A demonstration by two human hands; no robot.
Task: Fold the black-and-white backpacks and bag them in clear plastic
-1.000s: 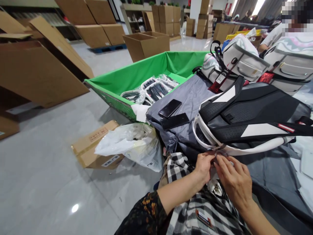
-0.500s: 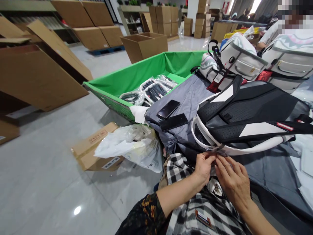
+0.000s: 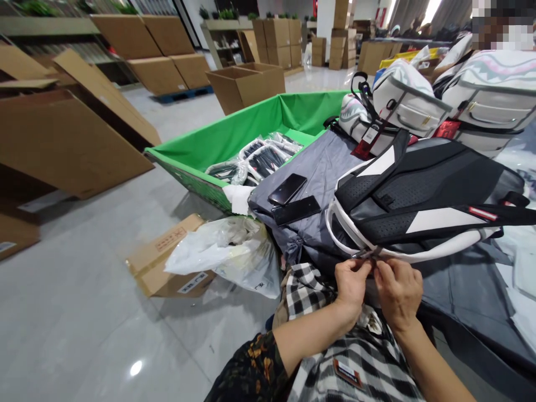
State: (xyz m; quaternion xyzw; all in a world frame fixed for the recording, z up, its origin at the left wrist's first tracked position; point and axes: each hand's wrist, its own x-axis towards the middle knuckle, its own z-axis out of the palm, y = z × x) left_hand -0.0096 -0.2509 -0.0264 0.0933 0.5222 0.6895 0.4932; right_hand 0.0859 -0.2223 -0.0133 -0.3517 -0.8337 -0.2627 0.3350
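A black and white backpack (image 3: 435,184) lies with its straps and padded back facing up on the grey-covered table (image 3: 322,151). At its near left corner, by the white piping, my left hand (image 3: 350,285) pinches with thumb and forefinger. Close beside it, my right hand (image 3: 400,290) has its fingers curled in at the same spot, under a small dark strap end. Whatever sits between the fingertips is too small and too covered to name. Two black phones (image 3: 296,211) rest on the cloth left of the backpack.
Beyond the table stands a green bin (image 3: 176,151) with plastic-wrapped backpacks inside. More white backpacks (image 3: 410,95) are at the back right, near another person. A white plastic bag (image 3: 230,251) and a carton (image 3: 163,245) lie on the floor; large cardboard boxes (image 3: 62,139) stand left.
My right hand has gone from fairly straight fingers to a more curled grip at the backpack's edge. My left hand keeps pinching in the same place. The view has shifted slightly.
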